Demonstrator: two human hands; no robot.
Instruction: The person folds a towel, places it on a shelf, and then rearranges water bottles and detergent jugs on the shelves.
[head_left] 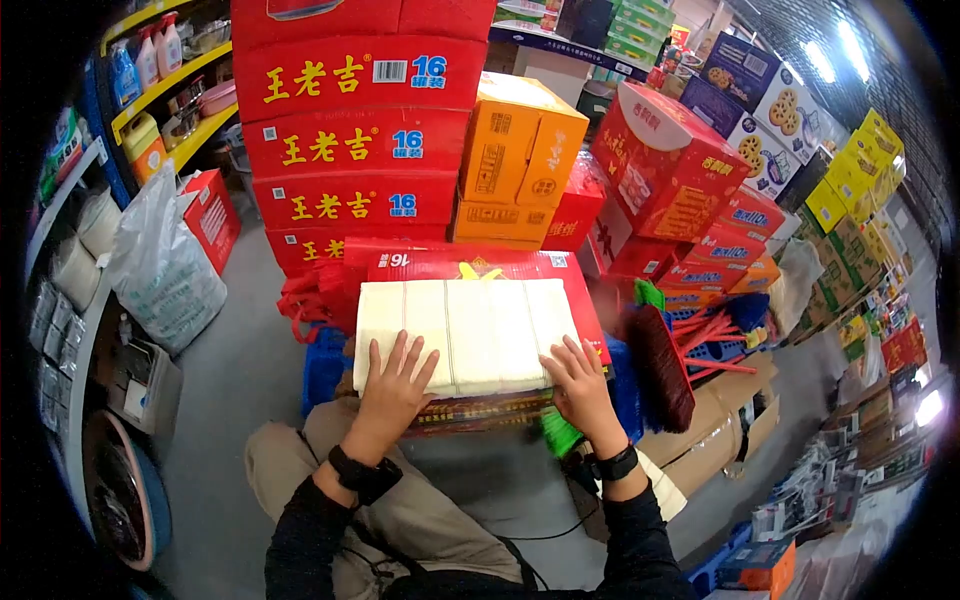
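A folded cream towel (470, 330) with thin dark stripes lies flat in front of me. Under it is a red cardboard box (510, 264) with yellow and white print. My left hand (396, 385) rests on the towel's near left part, fingers spread. On the near right corner lies my right hand (580, 385), its fingers stretched out over the edge. Both wrists wear black bands. Neither hand grips anything.
Stacked red drink cartons (360, 140) rise behind the towel, beside orange cartons (522, 150). To the right are a dark red broom head (660, 370) and flattened cardboard (705, 440). Shelves, a white plastic bag (165, 265) and a blue tub (150, 490) stand left.
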